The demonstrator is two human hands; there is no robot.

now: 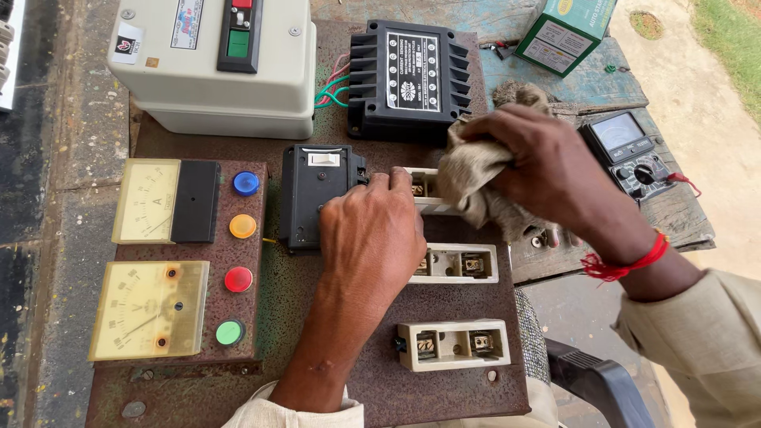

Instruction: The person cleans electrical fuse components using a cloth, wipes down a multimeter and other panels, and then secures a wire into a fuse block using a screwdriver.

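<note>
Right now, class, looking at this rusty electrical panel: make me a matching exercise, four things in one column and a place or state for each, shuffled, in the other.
Things:
1. grey cloth
2. green round lamp
3. multimeter
4. left hand

Places or states:
A. lowest in the column of four coloured lamps
B. on the wooden bench at the right, off the panel
C. bunched in the right hand, over the top cream fuse holder
D. resting on the panel beside the black switch box

Pairs: 1-C, 2-A, 3-B, 4-D
</note>
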